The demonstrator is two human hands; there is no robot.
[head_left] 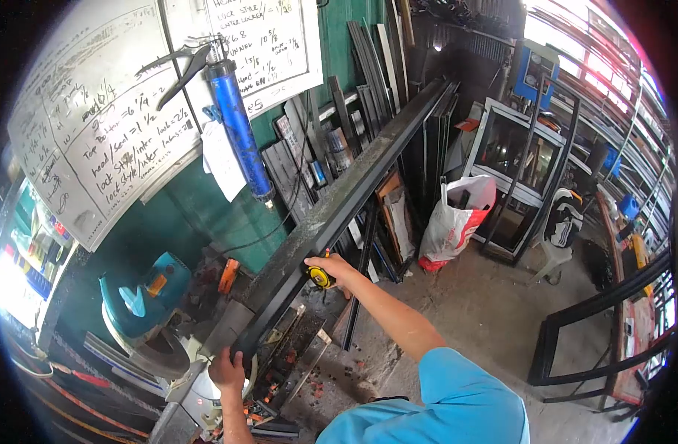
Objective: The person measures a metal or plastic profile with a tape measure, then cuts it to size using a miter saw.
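The right hand (337,271) grips a tape measure (321,277) (yellow and black) against a dark bar (278,302) — the left hand (226,372) is at its near end, grip unclear.

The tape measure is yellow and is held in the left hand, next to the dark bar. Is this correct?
Not quite: the hand is wrong. In the head view, the right hand holds the tape measure; the left hand is at the lower end of the dark bar. The rest is correct.
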